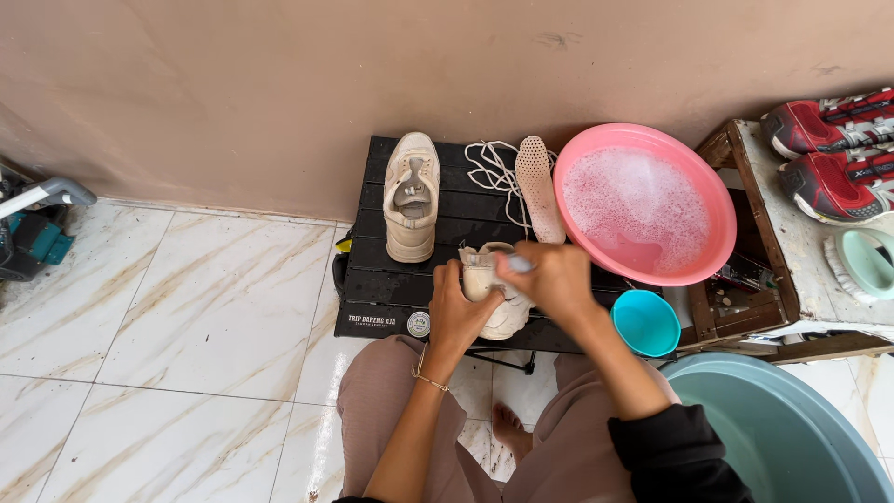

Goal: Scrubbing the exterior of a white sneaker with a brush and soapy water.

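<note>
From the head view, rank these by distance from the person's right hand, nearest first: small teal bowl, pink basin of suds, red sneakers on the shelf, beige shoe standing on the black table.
From the right hand:
1. Small teal bowl, just lower right.
2. Pink basin, up right; close to the bowl's distance, a near call.
3. Beige shoe, up left on the black table.
4. Red sneakers, far right on the shelf.

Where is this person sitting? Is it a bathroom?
Probably a home washing corner, not clearly a bathroom: a marble-look tiled floor, a pink basin of soapy water, and a shelf holding red shoes.
</note>
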